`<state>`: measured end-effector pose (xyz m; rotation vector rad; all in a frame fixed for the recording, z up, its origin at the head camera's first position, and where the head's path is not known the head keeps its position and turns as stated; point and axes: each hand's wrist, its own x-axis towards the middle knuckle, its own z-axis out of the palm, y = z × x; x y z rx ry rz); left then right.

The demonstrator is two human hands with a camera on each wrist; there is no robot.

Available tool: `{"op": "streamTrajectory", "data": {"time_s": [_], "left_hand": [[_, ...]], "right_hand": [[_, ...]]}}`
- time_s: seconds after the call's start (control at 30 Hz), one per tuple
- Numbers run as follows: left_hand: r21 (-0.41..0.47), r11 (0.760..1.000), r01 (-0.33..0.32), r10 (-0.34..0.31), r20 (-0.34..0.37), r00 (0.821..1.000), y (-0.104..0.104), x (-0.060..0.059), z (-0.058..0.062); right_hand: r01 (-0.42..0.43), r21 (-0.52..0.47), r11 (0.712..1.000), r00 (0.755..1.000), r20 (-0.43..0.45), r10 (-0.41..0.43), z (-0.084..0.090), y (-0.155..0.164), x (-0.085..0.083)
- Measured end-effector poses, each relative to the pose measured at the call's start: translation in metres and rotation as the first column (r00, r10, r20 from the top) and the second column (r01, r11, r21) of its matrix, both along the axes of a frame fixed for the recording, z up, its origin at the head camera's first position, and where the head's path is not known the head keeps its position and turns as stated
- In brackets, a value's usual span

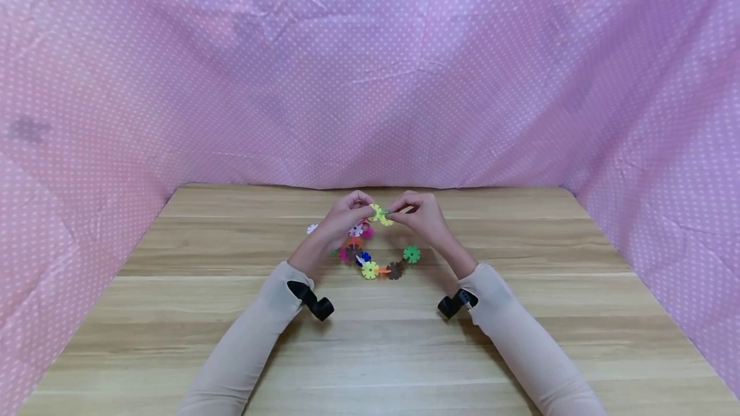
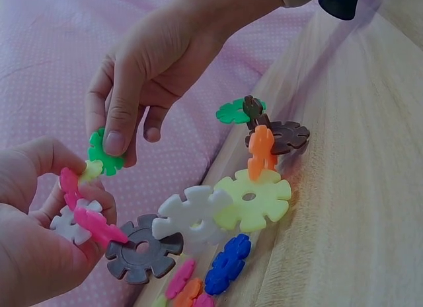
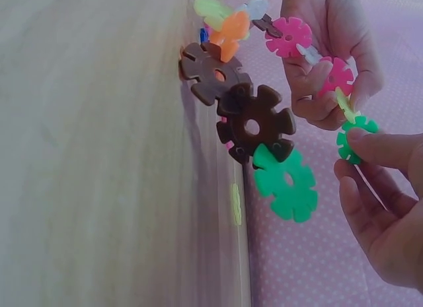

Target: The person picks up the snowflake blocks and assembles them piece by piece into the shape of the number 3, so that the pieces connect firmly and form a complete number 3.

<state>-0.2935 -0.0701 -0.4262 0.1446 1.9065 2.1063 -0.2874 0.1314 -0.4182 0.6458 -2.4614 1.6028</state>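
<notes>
Between the thumb and fingers of my right hand (image 1: pixel 424 218) is a green notched plastic disc (image 2: pixel 98 147). Its edge meets a pale yellow disc (image 3: pixel 345 105) at the end of a chain of interlocked discs. My left hand (image 1: pixel 341 220) grips the chain near that end, around a pink disc (image 3: pixel 341 74) and a white disc (image 2: pixel 69 224). From there the chain curves back through a dark brown disc (image 2: pixel 142 251), a white one, a larger yellow disc (image 2: pixel 254 201) and an orange disc (image 2: pixel 262 148). Two brown discs and a green disc (image 3: pixel 287 185) form its other end.
Several loose discs lie on the wooden table (image 1: pixel 381 358) beside the chain, among them a blue disc (image 2: pixel 228 264) and a pink disc (image 2: pixel 180 278). Another yellow disc (image 3: pixel 236 204) lies near the table's far edge. Pink dotted cloth (image 1: pixel 370 82) hangs behind and at both sides.
</notes>
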Motion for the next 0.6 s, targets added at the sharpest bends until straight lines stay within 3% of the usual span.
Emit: {"op": "streamTrajectory", "data": {"time_s": [0.6], "left_hand": [[-0.009, 0.999, 0.038, -0.039, -0.034, 0.999, -0.0003, -0.0006, 0.0014]], "right_hand": [[-0.012, -0.054, 0.998, 1.0, -0.024, 0.011, 0.0001, 0.0001, -0.0001]]}}
